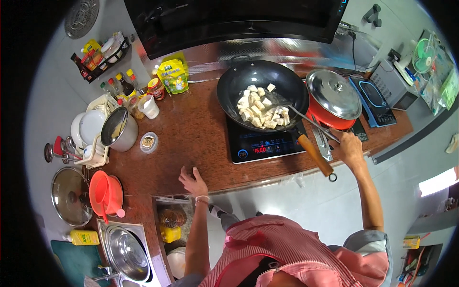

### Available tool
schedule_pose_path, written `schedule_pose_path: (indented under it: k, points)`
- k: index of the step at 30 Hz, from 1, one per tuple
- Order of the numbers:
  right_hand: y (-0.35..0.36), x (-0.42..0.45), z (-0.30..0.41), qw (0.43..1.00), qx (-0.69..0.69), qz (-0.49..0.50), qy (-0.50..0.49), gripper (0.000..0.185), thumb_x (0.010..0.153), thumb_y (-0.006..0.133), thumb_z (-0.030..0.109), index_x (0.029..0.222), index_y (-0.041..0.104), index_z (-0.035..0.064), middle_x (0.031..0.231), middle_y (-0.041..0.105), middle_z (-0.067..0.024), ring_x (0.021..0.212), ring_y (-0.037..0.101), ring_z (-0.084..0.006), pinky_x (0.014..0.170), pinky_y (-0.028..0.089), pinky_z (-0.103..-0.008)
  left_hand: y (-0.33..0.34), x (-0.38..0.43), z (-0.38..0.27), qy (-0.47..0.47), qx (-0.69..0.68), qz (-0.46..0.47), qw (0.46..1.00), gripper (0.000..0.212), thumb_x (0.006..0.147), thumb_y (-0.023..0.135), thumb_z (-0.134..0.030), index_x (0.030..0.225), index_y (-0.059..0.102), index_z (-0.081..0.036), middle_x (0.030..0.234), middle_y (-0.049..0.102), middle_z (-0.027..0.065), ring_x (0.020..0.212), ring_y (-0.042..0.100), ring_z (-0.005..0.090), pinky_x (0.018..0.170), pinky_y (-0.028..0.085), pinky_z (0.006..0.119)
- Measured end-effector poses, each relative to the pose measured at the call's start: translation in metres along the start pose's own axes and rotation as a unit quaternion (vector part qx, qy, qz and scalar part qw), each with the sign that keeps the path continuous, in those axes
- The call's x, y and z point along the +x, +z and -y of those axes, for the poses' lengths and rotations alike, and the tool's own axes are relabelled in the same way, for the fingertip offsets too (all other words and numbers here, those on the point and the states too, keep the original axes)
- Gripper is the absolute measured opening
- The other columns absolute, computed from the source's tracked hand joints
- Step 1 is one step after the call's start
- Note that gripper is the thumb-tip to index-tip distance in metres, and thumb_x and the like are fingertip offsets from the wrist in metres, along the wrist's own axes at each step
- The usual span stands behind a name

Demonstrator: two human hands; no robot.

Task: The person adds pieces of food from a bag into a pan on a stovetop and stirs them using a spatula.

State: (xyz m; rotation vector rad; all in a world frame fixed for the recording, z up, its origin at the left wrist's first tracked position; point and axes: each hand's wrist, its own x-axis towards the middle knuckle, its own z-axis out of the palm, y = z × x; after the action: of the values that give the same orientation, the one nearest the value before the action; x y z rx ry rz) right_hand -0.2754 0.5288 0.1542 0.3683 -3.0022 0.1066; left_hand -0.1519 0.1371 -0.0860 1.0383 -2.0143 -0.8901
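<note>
My right hand (348, 147) grips the handle of a metal spatula (312, 121), whose blade is hidden among pale cubes (259, 107), possibly tofu, in a black wok (229, 91). The wok sits on an induction cooktop (247, 142) with lit red digits. Its wooden handle (311, 150) points towards me, with no hand on it. My left hand (194, 182) is empty, its fingers spread at the front edge of the brown countertop (179, 143). A steel pot (123, 134) with a utensil inside and a round plastic lid (148, 142) lie beyond that hand.
A red pan (322, 113) under a steel lid (334, 94) stands right of the wok. Sauce bottles (125, 84) and a yellow seasoning pouch (173, 77) line the back. At left are a dish rack (96, 154), red plastic basin (107, 192) and sink (125, 253).
</note>
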Motion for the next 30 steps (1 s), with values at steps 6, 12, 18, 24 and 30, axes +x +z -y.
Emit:
schedule_pose_path:
  k: [6,12,18,24,30]
  points:
    - [0.006,-0.006,0.000,0.998,0.054,0.011,0.018,0.034,0.078,0.066,0.018,0.111,0.062,0.0097,0.087,0.064,-0.0191,0.079,0.063,-0.0333,0.071,0.050,-0.0392,0.046,-0.073,-0.095,0.020,-0.377,0.394,0.838,0.023,0.091,0.053,-0.021,0.104,0.058,-0.003,0.101,0.061,0.0110,0.085,0.060,0.0149,0.070,0.050,0.027]
    - [0.038,-0.021,-0.007,0.988,0.152,-0.011,0.021,0.027,0.078,0.065,0.026,0.102,0.064,0.0125,0.080,0.064,-0.0197,0.076,0.063,-0.0371,0.068,0.051,-0.0440,0.123,-0.157,-0.195,-0.338,-0.404,0.654,0.543,0.067,0.082,0.052,-0.060,0.124,0.043,-0.008,0.102,0.062,0.0106,0.095,0.059,0.0204,0.096,0.038,0.036]
    - [0.039,-0.030,-0.003,0.972,0.219,0.029,0.078,0.032,0.079,0.065,0.025,0.106,0.064,0.0080,0.083,0.063,-0.0237,0.084,0.061,-0.0386,0.075,0.047,-0.0428,0.194,-0.185,-0.235,-0.393,-0.603,0.666,0.195,0.027,0.091,0.043,-0.030,0.104,0.055,-0.009,0.106,0.059,0.0095,0.103,0.053,0.0246,0.094,0.039,0.037]
    - [0.028,-0.029,-0.024,0.943,0.325,-0.031,0.064,0.030,0.082,0.063,0.020,0.108,0.064,0.0058,0.058,0.053,-0.0082,0.050,0.049,-0.0128,0.048,0.042,-0.0313,0.244,-0.199,-0.279,-0.373,-0.663,0.548,0.347,0.041,0.081,0.053,-0.031,0.113,0.045,-0.007,0.119,0.047,0.0125,0.112,0.044,0.0300,0.103,0.029,0.048]
    - [-0.003,-0.028,-0.019,0.906,0.411,-0.014,0.096,0.034,0.083,0.062,0.018,0.116,0.061,0.0062,0.055,0.049,-0.0010,0.043,0.042,-0.0072,0.039,0.034,-0.0242,0.252,-0.175,-0.320,-0.424,-0.670,0.519,0.319,0.037,0.083,0.059,-0.034,0.108,0.046,-0.010,0.118,0.052,0.0101,0.114,0.048,0.0273,0.099,0.033,0.047]
